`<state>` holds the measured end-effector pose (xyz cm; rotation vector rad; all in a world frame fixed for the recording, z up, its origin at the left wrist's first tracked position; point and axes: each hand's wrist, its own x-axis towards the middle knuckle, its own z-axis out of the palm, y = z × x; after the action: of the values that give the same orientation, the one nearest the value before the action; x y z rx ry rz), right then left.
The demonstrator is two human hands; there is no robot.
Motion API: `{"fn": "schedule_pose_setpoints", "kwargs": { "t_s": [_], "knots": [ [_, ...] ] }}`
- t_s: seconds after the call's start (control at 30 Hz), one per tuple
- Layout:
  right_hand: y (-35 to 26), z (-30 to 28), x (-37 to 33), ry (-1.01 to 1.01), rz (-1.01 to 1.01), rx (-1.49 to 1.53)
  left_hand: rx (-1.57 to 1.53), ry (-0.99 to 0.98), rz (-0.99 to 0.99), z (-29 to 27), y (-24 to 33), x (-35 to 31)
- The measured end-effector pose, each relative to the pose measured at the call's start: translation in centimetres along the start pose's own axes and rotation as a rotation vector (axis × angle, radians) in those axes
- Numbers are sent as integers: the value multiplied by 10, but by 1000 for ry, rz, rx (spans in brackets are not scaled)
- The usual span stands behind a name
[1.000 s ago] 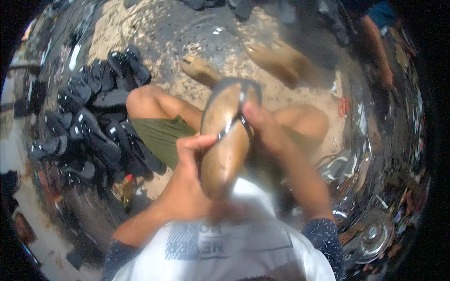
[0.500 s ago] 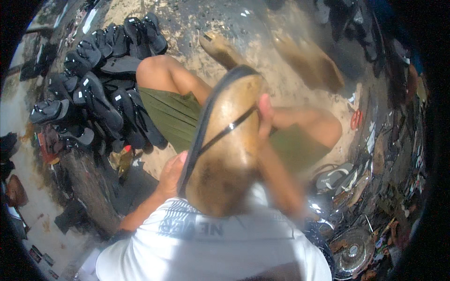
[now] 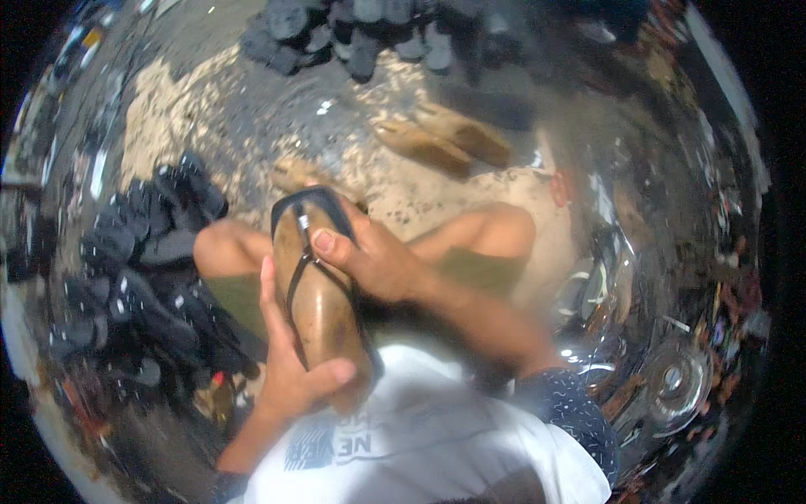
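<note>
A glossy tan-brown shoe last (image 3: 323, 323) with a black sandal on it is held in front of my chest. Its toe end points away from me. A thin black strap (image 3: 295, 281) crosses the last, and the dark sole shows around its toe. My left hand (image 3: 290, 361) grips the heel end, its thumb lying over the last and its fingers along the left side. Around the toe end wraps my right hand (image 3: 369, 256), its thumb pressing near the strap's toe post.
Black sandals (image 3: 159, 311) are heaped at the left, with more dark footwear (image 3: 353, 34) at the far edge. Brown lasts (image 3: 420, 147) lie on the ground ahead. At the right are grey slippers (image 3: 579, 294), red-handled scissors (image 3: 560, 190) and a round metal part (image 3: 672, 378).
The last has turned upright, lower and further left. My right hand has shifted onto the toe and strap; my left now has its thumb across the heel. The view has also swung.
</note>
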<state>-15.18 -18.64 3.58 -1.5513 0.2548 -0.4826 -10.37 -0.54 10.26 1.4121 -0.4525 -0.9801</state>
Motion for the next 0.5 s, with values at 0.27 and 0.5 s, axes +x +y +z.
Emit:
{"fn": "schedule_pose_setpoints", "kwargs": {
  "t_s": [0.27, 0.5],
  "knots": [
    [18, 27, -77, -489, 543, 1608, -755, -322, 377, -26, -14, 81],
    [-7, 0, -46, 119, 234, 696, -481, -89, 94, -27, -17, 98]
  ]
}}
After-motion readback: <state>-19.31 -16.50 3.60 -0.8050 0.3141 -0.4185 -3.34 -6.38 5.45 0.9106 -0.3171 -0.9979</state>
